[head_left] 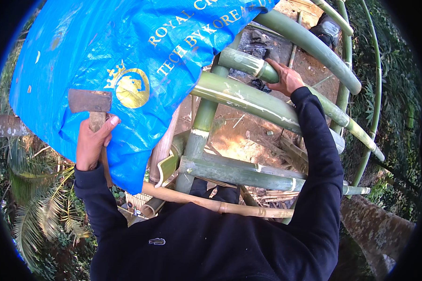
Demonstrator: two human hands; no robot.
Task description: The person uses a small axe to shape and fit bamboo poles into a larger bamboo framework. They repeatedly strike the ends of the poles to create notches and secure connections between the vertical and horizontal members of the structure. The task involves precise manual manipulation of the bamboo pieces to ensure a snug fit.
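Above a blue tarpaulin (108, 51), we wrap our left hand (93, 140) around a hatchet (91, 101) just below its head, likely for close control, while our right hand (287, 79) spreads across a green bamboo pole (241, 61), seemingly for steadiness.

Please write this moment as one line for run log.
left hand: grips hatchet, head up | right hand: on green bamboo pole | blue tarp: upper left
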